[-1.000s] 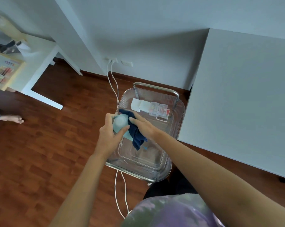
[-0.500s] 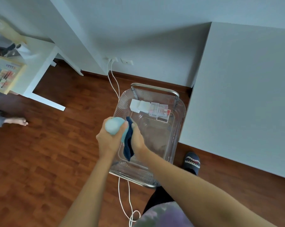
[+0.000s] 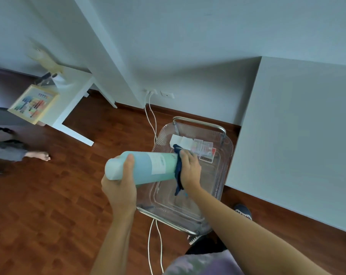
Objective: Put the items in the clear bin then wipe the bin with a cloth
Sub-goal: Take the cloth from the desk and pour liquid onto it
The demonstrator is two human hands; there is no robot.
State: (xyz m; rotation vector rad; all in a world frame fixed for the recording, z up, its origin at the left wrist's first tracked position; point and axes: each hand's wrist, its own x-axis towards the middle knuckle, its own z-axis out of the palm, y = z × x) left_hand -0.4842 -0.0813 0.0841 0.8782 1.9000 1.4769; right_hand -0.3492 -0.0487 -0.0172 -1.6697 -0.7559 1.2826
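A clear bin with metal handles stands on the wooden floor by the wall. At its far end lie white blocks and small clear boxes. My left hand grips a pale blue-green bottle, held sideways above the bin's left edge. My right hand presses a dark blue cloth against the bottle's right end, hiding the bottle's mouth.
A large white panel stands right of the bin. Two white cables run from wall sockets down past the bin. A white table with a colourful box sits at the left. Another person's bare foot rests on the floor.
The bottle has swung from end-on to lying sideways, showing its full length. My right hand with the cloth has shifted right to the bottle's far end. The view has tilted upward.
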